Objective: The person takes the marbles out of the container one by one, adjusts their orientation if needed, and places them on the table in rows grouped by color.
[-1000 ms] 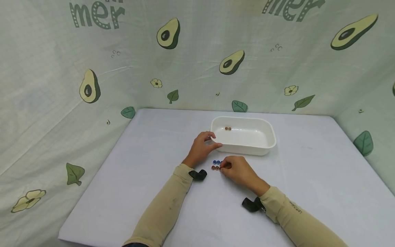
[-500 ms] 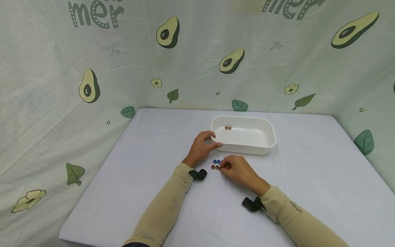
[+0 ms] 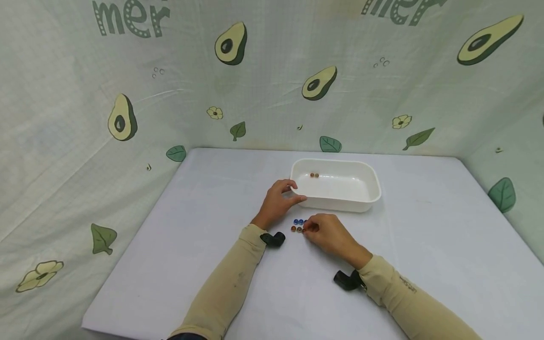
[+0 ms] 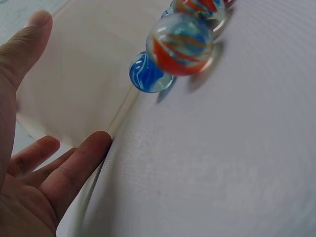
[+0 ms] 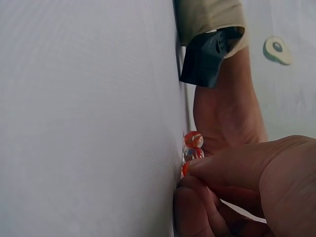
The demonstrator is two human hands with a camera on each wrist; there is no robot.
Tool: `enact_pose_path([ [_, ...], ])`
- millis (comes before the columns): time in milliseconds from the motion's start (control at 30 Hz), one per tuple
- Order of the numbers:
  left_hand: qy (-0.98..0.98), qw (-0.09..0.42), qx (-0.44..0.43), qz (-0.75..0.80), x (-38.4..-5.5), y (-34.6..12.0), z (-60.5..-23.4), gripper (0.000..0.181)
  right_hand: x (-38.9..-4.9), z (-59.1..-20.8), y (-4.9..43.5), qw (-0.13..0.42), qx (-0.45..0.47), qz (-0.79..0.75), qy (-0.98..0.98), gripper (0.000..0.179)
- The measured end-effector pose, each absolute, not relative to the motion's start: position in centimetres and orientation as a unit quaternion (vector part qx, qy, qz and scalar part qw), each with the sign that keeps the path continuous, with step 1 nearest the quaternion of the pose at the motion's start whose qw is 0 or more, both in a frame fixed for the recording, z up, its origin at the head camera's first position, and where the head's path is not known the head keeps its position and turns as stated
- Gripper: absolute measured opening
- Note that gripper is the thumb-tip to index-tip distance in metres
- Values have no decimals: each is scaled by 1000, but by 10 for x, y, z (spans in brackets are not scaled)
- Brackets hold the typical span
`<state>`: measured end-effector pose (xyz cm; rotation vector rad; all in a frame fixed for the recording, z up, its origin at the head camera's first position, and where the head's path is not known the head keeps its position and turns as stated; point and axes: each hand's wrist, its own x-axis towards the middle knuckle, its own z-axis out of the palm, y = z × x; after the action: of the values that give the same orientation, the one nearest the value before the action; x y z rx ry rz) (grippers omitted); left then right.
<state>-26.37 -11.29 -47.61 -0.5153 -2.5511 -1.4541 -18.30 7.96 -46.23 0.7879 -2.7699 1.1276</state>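
My left hand (image 3: 275,204) rests against the left end of a white tray (image 3: 335,204), thumb at its front wall and fingers at the side, spread rather than curled. In front of the tray, blue marbles (image 3: 296,222) form a row, with a row of red-orange marbles (image 3: 293,229) nearer me. At the right end of these rows my right hand (image 3: 329,234) pinches a red-orange marble (image 5: 185,169) between thumb and forefinger, low at the tabletop. A blue swirled marble (image 4: 148,72) lies close to the tray's wall. My right fingers partly hide the right ends of both rows.
Two brownish-orange marbles (image 3: 314,175) sit inside the tray near its back left. White cloth covers the table (image 3: 429,236). A pale curtain (image 3: 272,85) printed with avocados hangs behind and beside it.
Both hands keep nearly the same place. The marble under my right fingers shifts very slightly beside its row. The whole head view drifts up a little.
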Motion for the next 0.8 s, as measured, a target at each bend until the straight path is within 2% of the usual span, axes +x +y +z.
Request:
enact_pose_path([
  [800, -854, 87, -174, -483, -265, -113, -477, 41, -181, -456, 91, 30, 226, 379, -897, 9],
])
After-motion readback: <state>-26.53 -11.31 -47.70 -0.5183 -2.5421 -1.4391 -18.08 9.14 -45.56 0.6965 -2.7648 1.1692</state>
